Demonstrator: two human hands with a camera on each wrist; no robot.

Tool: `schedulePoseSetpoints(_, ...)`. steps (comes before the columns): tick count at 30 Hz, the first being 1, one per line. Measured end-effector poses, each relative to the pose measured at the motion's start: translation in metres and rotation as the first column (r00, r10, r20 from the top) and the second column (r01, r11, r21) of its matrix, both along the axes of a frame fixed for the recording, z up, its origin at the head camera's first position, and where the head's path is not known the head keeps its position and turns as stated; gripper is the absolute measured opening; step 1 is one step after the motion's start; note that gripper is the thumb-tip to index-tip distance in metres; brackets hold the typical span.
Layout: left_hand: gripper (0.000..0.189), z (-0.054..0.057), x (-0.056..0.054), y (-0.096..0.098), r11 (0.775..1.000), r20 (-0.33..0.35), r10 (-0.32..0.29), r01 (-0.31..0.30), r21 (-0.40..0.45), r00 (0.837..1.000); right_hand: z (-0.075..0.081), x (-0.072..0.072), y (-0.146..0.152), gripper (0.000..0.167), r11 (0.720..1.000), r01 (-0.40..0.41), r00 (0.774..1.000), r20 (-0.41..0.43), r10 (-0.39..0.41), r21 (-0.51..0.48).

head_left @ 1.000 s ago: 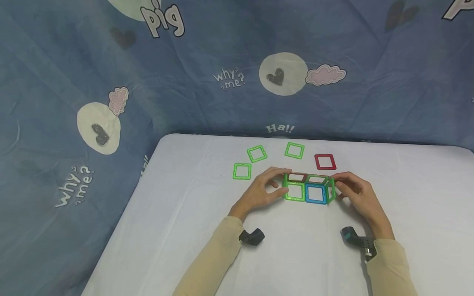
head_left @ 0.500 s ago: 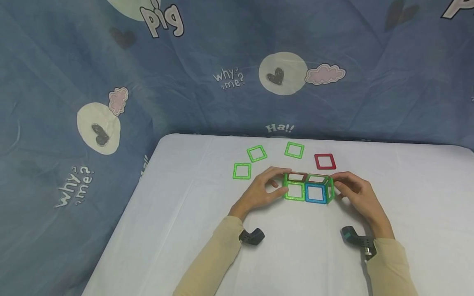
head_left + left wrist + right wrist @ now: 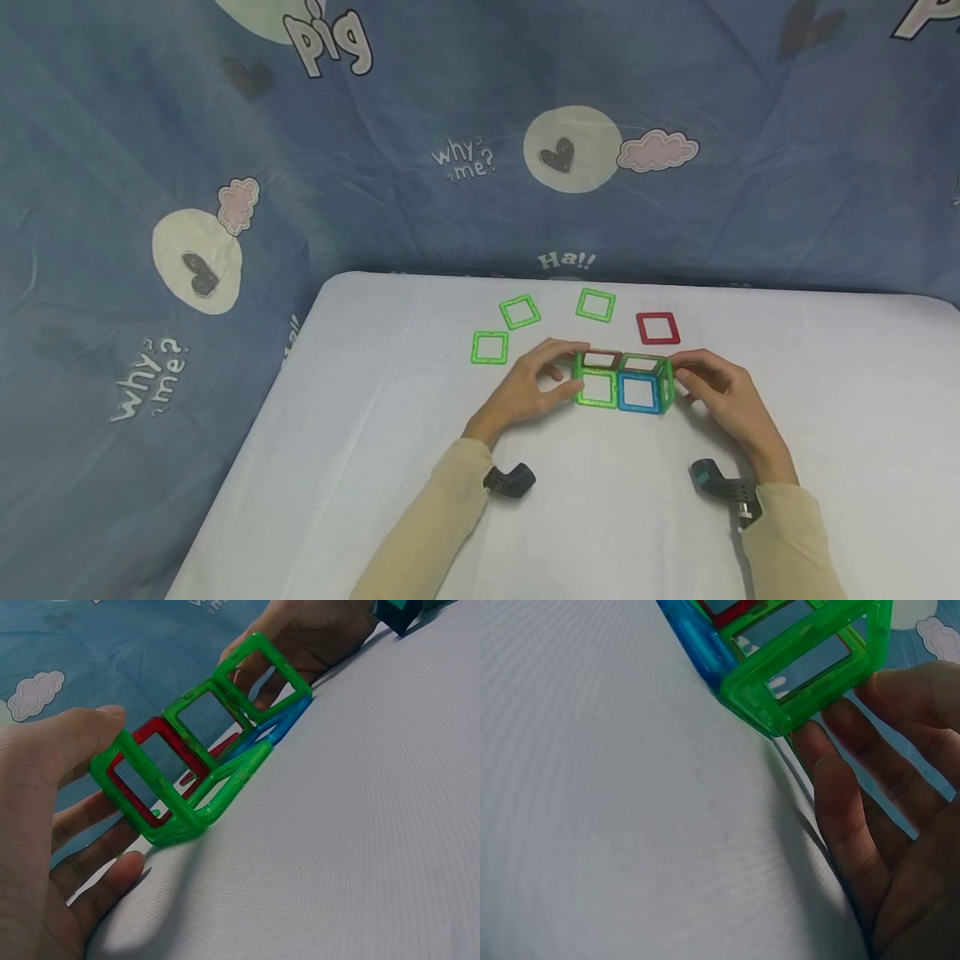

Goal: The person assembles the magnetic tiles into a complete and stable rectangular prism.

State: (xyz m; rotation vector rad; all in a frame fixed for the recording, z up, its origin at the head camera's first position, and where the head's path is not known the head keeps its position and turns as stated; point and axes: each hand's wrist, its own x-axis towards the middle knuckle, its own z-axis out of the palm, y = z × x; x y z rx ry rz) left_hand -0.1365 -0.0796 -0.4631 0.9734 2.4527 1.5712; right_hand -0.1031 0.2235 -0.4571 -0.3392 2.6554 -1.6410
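Observation:
A small structure of square magnetic tiles stands on the white table in the head view, with a green tile (image 3: 597, 405) and a blue tile (image 3: 640, 409) along its front. A red tile (image 3: 602, 352) and a green one form its back row. Around the left end, my left hand (image 3: 528, 385) grips the upright green end tile (image 3: 169, 793), thumb on one edge and forefinger on another. My right hand (image 3: 731, 402) holds the green tile (image 3: 806, 724) at the right end by its edge, fingertips on its outer side. Some fingers lie partly hidden behind the tiles.
Loose green tiles (image 3: 490, 361) (image 3: 533, 320) (image 3: 597, 317) lie flat behind and left of the structure. A loose red tile (image 3: 659, 341) lies at the back right. Blue printed cloth (image 3: 420, 225) hangs behind the table's far edge.
The green tile at the right end has swung slightly inward, to the left, with my right fingertips following it. My left hand and the loose tiles stay where they were.

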Motion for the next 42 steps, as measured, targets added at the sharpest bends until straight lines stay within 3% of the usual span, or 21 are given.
schedulePoseSetpoints(8, 0.051, 0.004, 0.002, 0.0, 1.0, 0.015, 0.012, -0.012, -0.005, 1.0, 0.001, -0.002, -0.001, 0.027, 1.0, -0.003, 1.0, -0.005, 0.003, 0.009)
schedulePoseSetpoints(15, 0.05, 0.033, 0.013, -0.001, 1.0, 0.037, -0.002, 0.001, 0.016, 0.999, 0.002, -0.004, -0.002, 0.027, 1.0, -0.013, 1.0, -0.009, 0.013, 0.002)
schedulePoseSetpoints(18, 0.051, 0.026, 0.009, -0.002, 1.0, 0.031, 0.001, -0.002, 0.014, 1.0, 0.003, -0.005, -0.002, 0.027, 1.0, -0.013, 1.0, -0.01, 0.013, 0.003)
schedulePoseSetpoints(22, 0.051, 0.009, 0.001, -0.003, 1.0, 0.013, 0.014, -0.014, 0.003, 1.0, 0.003, -0.006, -0.003, 0.027, 1.0, -0.017, 1.0, -0.015, 0.017, 0.009)
schedulePoseSetpoints(25, 0.051, 0.005, -0.002, -0.004, 1.0, 0.008, 0.02, -0.02, -0.006, 1.0, 0.003, -0.009, -0.003, 0.027, 1.0, -0.008, 1.0, -0.012, 0.008, 0.017)
schedulePoseSetpoints(31, 0.051, 0.002, -0.001, -0.004, 1.0, 0.0, 0.021, -0.021, 0.002, 1.0, 0.0, -0.011, -0.004, 0.03, 0.997, 0.051, 0.999, 0.001, -0.051, 0.05)
schedulePoseSetpoints(37, 0.051, -0.001, -0.001, 0.0, 1.0, -0.006, -0.004, 0.004, -0.005, 1.0, -0.006, -0.008, -0.001, 0.026, 0.991, 0.134, 0.99, -0.05, -0.133, 0.019)
schedulePoseSetpoints(42, 0.05, 0.0, 0.001, -0.001, 1.0, 0.007, 0.008, -0.008, -0.003, 1.0, -0.007, -0.01, 0.0, 0.027, 0.979, 0.205, 0.975, -0.091, -0.205, -0.001)
